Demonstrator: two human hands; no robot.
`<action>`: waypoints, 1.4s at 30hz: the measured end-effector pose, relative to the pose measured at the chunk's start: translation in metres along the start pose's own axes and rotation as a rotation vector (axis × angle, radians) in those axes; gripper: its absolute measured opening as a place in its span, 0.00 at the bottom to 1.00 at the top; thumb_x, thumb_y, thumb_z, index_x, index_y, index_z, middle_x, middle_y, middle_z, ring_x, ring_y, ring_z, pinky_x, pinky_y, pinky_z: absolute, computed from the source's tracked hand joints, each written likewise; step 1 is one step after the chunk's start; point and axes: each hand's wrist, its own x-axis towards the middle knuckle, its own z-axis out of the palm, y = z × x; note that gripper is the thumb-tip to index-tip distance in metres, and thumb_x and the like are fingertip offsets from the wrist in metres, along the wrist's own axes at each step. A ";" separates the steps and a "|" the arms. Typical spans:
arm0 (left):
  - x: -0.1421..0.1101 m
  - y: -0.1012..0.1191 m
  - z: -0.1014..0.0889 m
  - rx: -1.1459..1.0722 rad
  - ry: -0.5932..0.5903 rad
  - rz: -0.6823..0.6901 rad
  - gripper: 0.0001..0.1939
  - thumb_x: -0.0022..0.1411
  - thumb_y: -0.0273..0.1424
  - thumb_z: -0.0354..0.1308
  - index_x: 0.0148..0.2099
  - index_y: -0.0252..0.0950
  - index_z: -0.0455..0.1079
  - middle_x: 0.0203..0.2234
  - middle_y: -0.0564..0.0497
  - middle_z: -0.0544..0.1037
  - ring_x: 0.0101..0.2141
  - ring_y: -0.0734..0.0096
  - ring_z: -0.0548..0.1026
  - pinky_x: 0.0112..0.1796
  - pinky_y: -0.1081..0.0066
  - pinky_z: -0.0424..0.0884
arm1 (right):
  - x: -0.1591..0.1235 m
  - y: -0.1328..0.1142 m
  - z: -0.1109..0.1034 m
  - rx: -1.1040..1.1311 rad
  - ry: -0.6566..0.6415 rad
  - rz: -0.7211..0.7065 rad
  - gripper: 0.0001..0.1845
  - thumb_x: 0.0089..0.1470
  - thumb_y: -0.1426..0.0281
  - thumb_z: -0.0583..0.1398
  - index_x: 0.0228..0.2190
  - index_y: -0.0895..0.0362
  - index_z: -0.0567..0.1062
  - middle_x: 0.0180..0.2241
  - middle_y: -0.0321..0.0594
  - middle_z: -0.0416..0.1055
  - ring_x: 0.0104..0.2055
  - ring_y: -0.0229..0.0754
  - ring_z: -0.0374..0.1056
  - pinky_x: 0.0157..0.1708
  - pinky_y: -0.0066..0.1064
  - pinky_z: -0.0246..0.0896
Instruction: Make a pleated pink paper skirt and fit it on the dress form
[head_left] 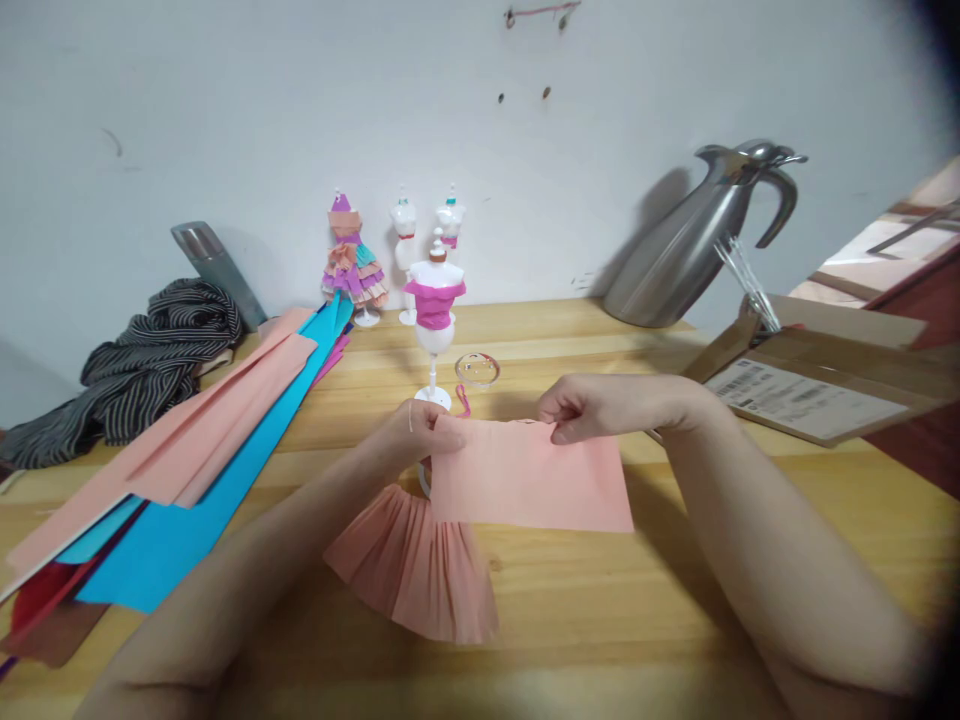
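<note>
A rectangle of pink crepe paper [532, 480] is held up between my two hands over the wooden table. My left hand [427, 432] pinches its upper left corner. My right hand [581, 408] grips the top edge further right, with the fingers curled in. Below and to the left lies a pleated pink paper skirt [420, 570], partly covered by the sheet. Just behind my left hand stands a small white mannequin [435, 335] with a magenta paper top. A clear ring-shaped object [478, 370] and a short magenta strip [463, 400] lie near its base.
Folded pink and blue crepe papers [217, 410] spread along the left, beside a striped cloth [161, 340] and a bottle [217, 265]. A dressed mannequin [349, 260] and two white ones stand by the wall. At right are a steel jug [675, 250] and a cardboard box [817, 370].
</note>
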 end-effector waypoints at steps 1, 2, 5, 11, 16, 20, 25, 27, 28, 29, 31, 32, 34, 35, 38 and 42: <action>-0.001 0.001 0.000 0.002 -0.009 -0.019 0.12 0.41 0.32 0.63 0.20 0.33 0.63 0.13 0.57 0.66 0.17 0.79 0.65 0.19 0.78 0.61 | 0.002 0.003 0.000 0.000 -0.012 0.006 0.08 0.47 0.67 0.57 0.22 0.59 0.68 0.21 0.30 0.55 0.25 0.34 0.52 0.25 0.27 0.46; -0.002 0.002 0.001 0.005 -0.017 -0.037 0.11 0.42 0.33 0.62 0.20 0.33 0.64 0.14 0.56 0.67 0.17 0.78 0.67 0.19 0.77 0.63 | 0.003 0.005 0.000 0.000 -0.024 0.011 0.08 0.46 0.67 0.58 0.21 0.59 0.68 0.21 0.30 0.55 0.25 0.34 0.52 0.25 0.27 0.46; -0.003 0.005 0.000 0.018 -0.039 -0.074 0.10 0.45 0.33 0.61 0.22 0.32 0.66 0.15 0.54 0.70 0.17 0.76 0.70 0.20 0.75 0.69 | 0.006 0.008 0.000 0.017 -0.050 0.027 0.08 0.45 0.67 0.58 0.20 0.59 0.68 0.20 0.30 0.56 0.24 0.33 0.53 0.26 0.27 0.46; -0.003 0.008 -0.001 0.063 -0.058 -0.097 0.09 0.49 0.29 0.58 0.21 0.33 0.64 0.13 0.55 0.69 0.16 0.78 0.70 0.19 0.78 0.69 | 0.007 0.011 0.000 0.039 -0.061 0.046 0.11 0.47 0.64 0.60 0.23 0.60 0.72 0.20 0.32 0.62 0.25 0.34 0.57 0.26 0.27 0.49; -0.003 0.007 0.001 0.133 -0.067 -0.114 0.10 0.50 0.27 0.57 0.20 0.33 0.63 0.12 0.54 0.70 0.16 0.75 0.71 0.19 0.77 0.68 | 0.018 0.013 0.005 0.048 -0.094 0.018 0.18 0.49 0.58 0.62 0.31 0.62 0.77 0.25 0.36 0.69 0.28 0.37 0.62 0.30 0.29 0.56; 0.000 0.004 0.002 0.220 -0.063 -0.099 0.10 0.51 0.28 0.57 0.20 0.34 0.62 0.12 0.54 0.70 0.16 0.74 0.71 0.18 0.77 0.65 | 0.030 0.011 0.013 -0.038 0.001 0.000 0.18 0.51 0.57 0.60 0.24 0.61 0.74 0.21 0.32 0.62 0.25 0.34 0.55 0.26 0.28 0.50; 0.000 0.001 0.001 0.357 -0.038 -0.046 0.12 0.53 0.30 0.56 0.20 0.35 0.61 0.14 0.54 0.68 0.19 0.71 0.71 0.22 0.75 0.63 | 0.045 0.014 0.020 -0.063 0.159 -0.006 0.13 0.49 0.63 0.59 0.22 0.60 0.75 0.19 0.31 0.61 0.23 0.33 0.54 0.25 0.27 0.49; -0.005 0.002 0.003 0.485 0.053 0.030 0.12 0.53 0.31 0.58 0.21 0.35 0.62 0.16 0.53 0.68 0.23 0.69 0.72 0.25 0.74 0.63 | 0.050 0.017 0.022 -0.052 0.171 -0.010 0.11 0.47 0.65 0.60 0.24 0.60 0.78 0.22 0.34 0.67 0.26 0.35 0.59 0.28 0.28 0.53; -0.009 0.003 0.006 0.583 0.120 0.086 0.09 0.53 0.31 0.59 0.24 0.35 0.64 0.19 0.52 0.69 0.26 0.66 0.73 0.27 0.73 0.63 | 0.052 0.018 0.022 -0.044 0.174 -0.013 0.10 0.46 0.66 0.60 0.25 0.60 0.78 0.23 0.35 0.69 0.27 0.36 0.61 0.29 0.28 0.54; -0.013 0.004 0.009 0.752 0.216 0.184 0.07 0.55 0.32 0.59 0.29 0.35 0.68 0.22 0.51 0.71 0.30 0.64 0.73 0.29 0.71 0.64 | 0.053 0.018 0.023 -0.037 0.178 -0.015 0.10 0.45 0.67 0.60 0.26 0.60 0.79 0.23 0.35 0.71 0.27 0.37 0.63 0.29 0.28 0.55; -0.022 0.006 0.018 1.077 0.320 0.340 0.09 0.62 0.34 0.54 0.38 0.33 0.71 0.30 0.45 0.75 0.34 0.59 0.74 0.33 0.66 0.66 | 0.054 0.017 0.023 -0.022 0.193 -0.020 0.09 0.44 0.69 0.60 0.26 0.60 0.79 0.24 0.35 0.72 0.28 0.37 0.63 0.30 0.27 0.56; -0.026 0.006 0.024 1.160 0.291 0.433 0.10 0.64 0.33 0.51 0.40 0.33 0.71 0.34 0.42 0.76 0.36 0.57 0.74 0.35 0.64 0.67 | 0.054 0.017 0.024 -0.015 0.201 -0.022 0.08 0.43 0.70 0.60 0.26 0.60 0.79 0.23 0.35 0.72 0.27 0.37 0.63 0.30 0.27 0.56; -0.030 0.003 0.034 1.230 0.064 0.709 0.13 0.68 0.33 0.47 0.41 0.32 0.71 0.37 0.41 0.77 0.41 0.57 0.74 0.43 0.60 0.68 | 0.054 0.015 0.025 0.001 0.206 -0.028 0.08 0.42 0.70 0.60 0.25 0.60 0.79 0.22 0.34 0.71 0.26 0.36 0.62 0.29 0.27 0.56; -0.032 0.000 0.039 1.230 -0.075 0.864 0.15 0.69 0.36 0.47 0.43 0.32 0.71 0.42 0.40 0.77 0.47 0.55 0.73 0.48 0.59 0.67 | 0.054 0.014 0.025 0.009 0.204 -0.033 0.08 0.42 0.70 0.60 0.25 0.60 0.79 0.22 0.34 0.71 0.26 0.36 0.62 0.29 0.27 0.56; -0.031 -0.013 0.049 1.203 -0.249 1.077 0.27 0.68 0.47 0.47 0.55 0.28 0.67 0.56 0.37 0.71 0.58 0.50 0.65 0.59 0.55 0.57 | 0.056 0.015 0.027 0.028 0.202 -0.040 0.09 0.42 0.70 0.60 0.24 0.61 0.79 0.22 0.35 0.71 0.27 0.36 0.62 0.29 0.26 0.56; -0.027 -0.030 0.050 1.178 -0.347 1.048 0.30 0.67 0.50 0.46 0.57 0.31 0.66 0.55 0.36 0.73 0.58 0.53 0.67 0.59 0.56 0.56 | 0.058 0.016 0.028 0.038 0.225 -0.026 0.08 0.40 0.69 0.60 0.23 0.60 0.78 0.20 0.33 0.67 0.25 0.35 0.59 0.28 0.26 0.55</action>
